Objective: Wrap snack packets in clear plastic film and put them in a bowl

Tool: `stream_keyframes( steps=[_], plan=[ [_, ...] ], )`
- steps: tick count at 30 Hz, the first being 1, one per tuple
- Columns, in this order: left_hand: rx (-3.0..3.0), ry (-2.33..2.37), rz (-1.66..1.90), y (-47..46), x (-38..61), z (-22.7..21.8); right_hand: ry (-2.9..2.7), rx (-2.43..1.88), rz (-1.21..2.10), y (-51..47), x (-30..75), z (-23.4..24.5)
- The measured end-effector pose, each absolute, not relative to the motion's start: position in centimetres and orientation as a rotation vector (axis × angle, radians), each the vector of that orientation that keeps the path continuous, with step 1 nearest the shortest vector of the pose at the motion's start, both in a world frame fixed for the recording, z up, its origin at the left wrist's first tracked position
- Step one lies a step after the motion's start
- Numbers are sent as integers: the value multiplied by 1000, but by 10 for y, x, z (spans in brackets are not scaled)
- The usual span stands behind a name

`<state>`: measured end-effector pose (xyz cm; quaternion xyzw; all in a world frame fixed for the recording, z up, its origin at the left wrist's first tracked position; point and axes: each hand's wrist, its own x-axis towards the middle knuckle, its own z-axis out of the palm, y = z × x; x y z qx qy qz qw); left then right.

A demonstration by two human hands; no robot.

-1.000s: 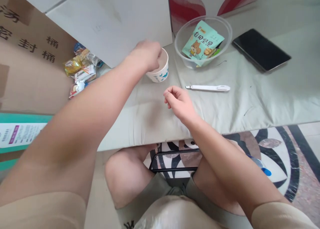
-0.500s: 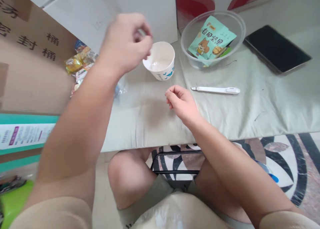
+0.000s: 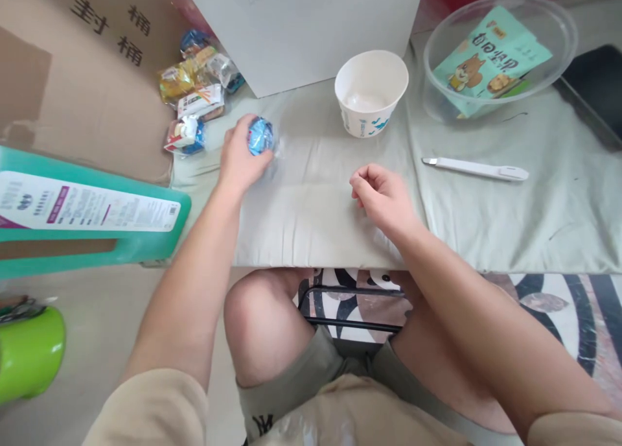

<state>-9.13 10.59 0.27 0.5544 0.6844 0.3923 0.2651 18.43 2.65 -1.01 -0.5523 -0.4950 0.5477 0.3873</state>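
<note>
My left hand (image 3: 241,153) is on the cloth-covered table with thumb and fingers closed around a round snack packet (image 3: 261,136) in shiny blue wrapping. Clear wrapper edges stick out on its right side. My right hand (image 3: 381,196) rests on the cloth, its fingers curled in and nothing visible between them. A white paper cup (image 3: 372,102) with blue print stands upright beyond my right hand; it has something clear at the bottom, too faint to name. To the right of that hand lies a white cutter-like tool (image 3: 476,168) with a short metal tip.
Several wrapped snacks (image 3: 197,86) lie at the left against a cardboard box (image 3: 107,89). A white box (image 3: 301,31) stands at the back. On the right are a clear plastic bowl (image 3: 432,99) holding a mint-green packet (image 3: 486,63), and a black tablet-like device (image 3: 600,89). A green-edged container (image 3: 97,203) is at left.
My left hand has moved from beside the cup, left and down, onto the blue snack packet and closed on it. My right hand stays curled on the cloth. The view has swung left.
</note>
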Motion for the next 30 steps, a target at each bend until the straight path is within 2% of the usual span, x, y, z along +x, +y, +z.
stream_keyframes(
  steps=[3, 7, 12, 20, 26, 30],
  plan=[
    [1205, 1686, 1162, 79, -78, 9, -1275, -1321, 1345, 29, 184, -14],
    [740, 1196, 1073, 29, -39, 13, -1273, -1095, 1296, 31, 187, -21],
    [611, 987, 932, 7, 17, 1, -1405, -974, 1317, 29, 192, -29],
    [825, 1089, 1092, 22, 48, -25, -1469, -1242, 962, 29, 214, -32],
    [829, 1091, 1325, 39, 38, -33, -1538, -1799, 199, 30, 268, -29],
    [836, 1127, 1352, 39, 24, -31, -1608, -2022, 78, 28, 292, -43]
  ],
)
